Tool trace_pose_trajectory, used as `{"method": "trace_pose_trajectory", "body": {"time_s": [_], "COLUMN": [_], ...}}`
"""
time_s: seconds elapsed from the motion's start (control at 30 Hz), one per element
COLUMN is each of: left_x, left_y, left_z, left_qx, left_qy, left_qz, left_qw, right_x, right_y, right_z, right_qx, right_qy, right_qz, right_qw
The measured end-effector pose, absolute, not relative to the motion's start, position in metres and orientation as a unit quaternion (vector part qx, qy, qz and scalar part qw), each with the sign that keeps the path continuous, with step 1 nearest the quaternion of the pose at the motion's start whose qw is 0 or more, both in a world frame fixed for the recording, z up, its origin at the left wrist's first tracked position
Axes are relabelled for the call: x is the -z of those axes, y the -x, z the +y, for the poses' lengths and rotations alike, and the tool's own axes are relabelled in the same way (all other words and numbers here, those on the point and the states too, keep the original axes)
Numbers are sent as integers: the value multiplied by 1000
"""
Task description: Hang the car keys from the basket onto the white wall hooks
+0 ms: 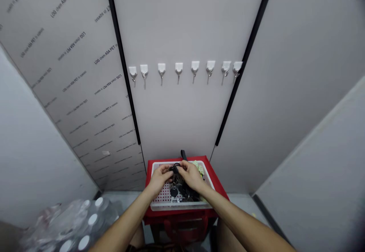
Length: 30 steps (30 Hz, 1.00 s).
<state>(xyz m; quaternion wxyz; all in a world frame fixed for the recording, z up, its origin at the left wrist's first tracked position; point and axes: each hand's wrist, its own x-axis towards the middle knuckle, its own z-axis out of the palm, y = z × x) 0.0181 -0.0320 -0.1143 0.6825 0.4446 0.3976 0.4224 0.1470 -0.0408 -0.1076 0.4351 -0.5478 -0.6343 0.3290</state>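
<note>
Both my hands are down over a white perforated basket (159, 198) that sits on a red bag (219, 191). My left hand (159, 178) and my right hand (191, 175) are closed together on a small dark bunch of keys (174, 169) held just above the basket. More dark keys and rings (179, 193) lie in a heap in the basket under my hands. A pale yellow-green item (199, 166) shows at the basket's far right corner.
A row of several white wall hooks (178, 68) runs across the grey panel ahead, all bare. Grey panels close in on both sides. A shrink-wrapped pack of white-capped bottles (76, 225) stands on the floor at lower left.
</note>
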Motion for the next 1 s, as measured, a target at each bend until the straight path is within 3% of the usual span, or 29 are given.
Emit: {"method": "trace_pose_trajectory", "body": {"time_s": [0.4, 0.63, 0.87, 1.0], "left_x": [73, 28, -35, -64], "left_y": [-36, -55, -91, -122], "left_z": [-20, -18, 1, 15], "left_qx": [-451, -390, -412, -396], "left_qy": [-689, -860, -870, -879], "left_qz": [410, 268, 259, 255], "left_qw": [393, 193, 84, 78], "right_x": [70, 36, -44, -88], "right_y": [-168, -196, -247, -278], "right_z": [-42, -40, -31, -12], "right_qx": [-454, -459, -245, -143], "right_qy": [490, 463, 521, 534], "right_qz": [-606, -575, -622, -570], "right_qw": [431, 494, 531, 607]}}
